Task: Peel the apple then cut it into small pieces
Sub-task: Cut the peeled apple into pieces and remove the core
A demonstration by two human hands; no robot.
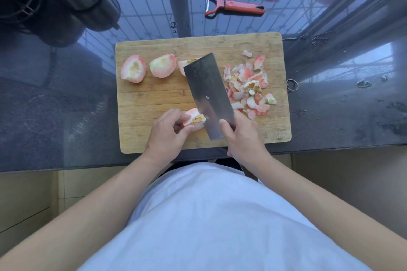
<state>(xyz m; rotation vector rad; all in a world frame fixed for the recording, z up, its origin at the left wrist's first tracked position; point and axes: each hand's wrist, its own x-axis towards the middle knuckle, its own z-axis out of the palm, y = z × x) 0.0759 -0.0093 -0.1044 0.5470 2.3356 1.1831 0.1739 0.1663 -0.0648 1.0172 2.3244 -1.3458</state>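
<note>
The left hand (169, 130) pinches an apple piece (193, 119) low on the cutting board (154, 99). The right hand (242, 136) grips the knife (209, 92), cutting out the core. Next, I think: slice carefully, fingers clear.

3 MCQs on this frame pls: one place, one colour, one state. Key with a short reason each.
1. Where does the peeler lie?
A. on the counter beyond the cutting board
B. on the board among the peels
C. in the left hand

2. What colour is the peeler's handle?
A. blue
B. red-orange
C. green

3. What is the right hand doing?
A. resting flat on the board
B. picking up peels
C. gripping the cleaver

Key:
1 A, it sits on the dark counter past the far edge of the cutting board.
2 B, the handle is plainly red-orange.
3 C, its fingers wrap the cleaver while the left hand holds an apple piece.
</note>
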